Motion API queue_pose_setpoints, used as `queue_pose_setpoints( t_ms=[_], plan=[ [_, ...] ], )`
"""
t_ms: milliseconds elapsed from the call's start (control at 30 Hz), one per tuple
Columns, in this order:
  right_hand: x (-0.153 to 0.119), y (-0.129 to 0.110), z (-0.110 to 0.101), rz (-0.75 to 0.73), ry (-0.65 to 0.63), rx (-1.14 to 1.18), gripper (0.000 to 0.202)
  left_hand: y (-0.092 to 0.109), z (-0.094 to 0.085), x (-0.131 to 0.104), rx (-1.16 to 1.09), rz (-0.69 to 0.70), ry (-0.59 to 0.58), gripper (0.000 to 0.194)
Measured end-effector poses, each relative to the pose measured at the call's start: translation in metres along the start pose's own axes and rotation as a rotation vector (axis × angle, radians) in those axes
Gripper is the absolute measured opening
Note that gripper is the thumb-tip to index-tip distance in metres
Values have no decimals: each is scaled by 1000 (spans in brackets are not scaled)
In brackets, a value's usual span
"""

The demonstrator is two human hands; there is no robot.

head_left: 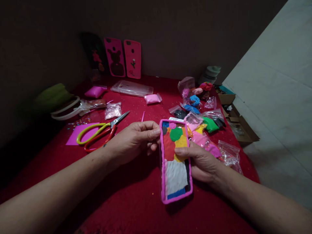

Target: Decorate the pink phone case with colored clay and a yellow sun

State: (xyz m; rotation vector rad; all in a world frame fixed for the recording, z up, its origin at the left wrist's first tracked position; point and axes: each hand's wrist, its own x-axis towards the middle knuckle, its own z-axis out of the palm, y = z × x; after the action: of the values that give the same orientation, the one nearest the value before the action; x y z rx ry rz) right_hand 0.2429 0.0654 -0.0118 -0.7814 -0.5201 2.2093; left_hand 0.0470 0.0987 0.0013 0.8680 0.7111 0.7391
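Where the phone case (175, 175) is being held: above red cloth (126, 204).
Left hand (137, 138): curling, pinching the pink rim (163, 182).
Right hand (201, 159): half-closed, gripping its right side, thumb covering yellow clay (181, 142).
Pink rim: risking loosening if tugged.
Yellow clay: risking dents from pressure.
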Motion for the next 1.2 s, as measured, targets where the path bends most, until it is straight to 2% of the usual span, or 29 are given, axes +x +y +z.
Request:
queue_pose_setpoints(
  t_ms=[133, 300, 400, 533, 700, 833, 1033, 1200],
  plan=[
    [-1, 1, -2, -12, -28, 26, 36, 0, -2, 0, -14, -15, -20, 16],
    [-2, 0, -1, -29, -175, 30, 36, 0, -5, 1, -36, -8, -71, 14],
    [-3, 0, 1, -38, -209, 1, 37, 0, -4, 2, -36, 13, -89, 18],
    [-3, 0, 2, -46, -232, -9, 38, 1, -4, 2, -19, 17, -57, 22],
    [-3, 0, 1, -40, -259, 9, 36, 3, -3, 0, -14, -7, -17, 19],
    [-2, 0, -1, -25, -229, 28, 36, 4, -1, -1, 1, -9, 12, 19],
    [-2, 0, 1, -5, -20, -21, 36, 4, -1, 0, 17, 20, 33, 23],
    [-1, 2, -1, 7, 17, -54, 35, 5, 0, 1, -23, 14, 46, 18]
  ],
)
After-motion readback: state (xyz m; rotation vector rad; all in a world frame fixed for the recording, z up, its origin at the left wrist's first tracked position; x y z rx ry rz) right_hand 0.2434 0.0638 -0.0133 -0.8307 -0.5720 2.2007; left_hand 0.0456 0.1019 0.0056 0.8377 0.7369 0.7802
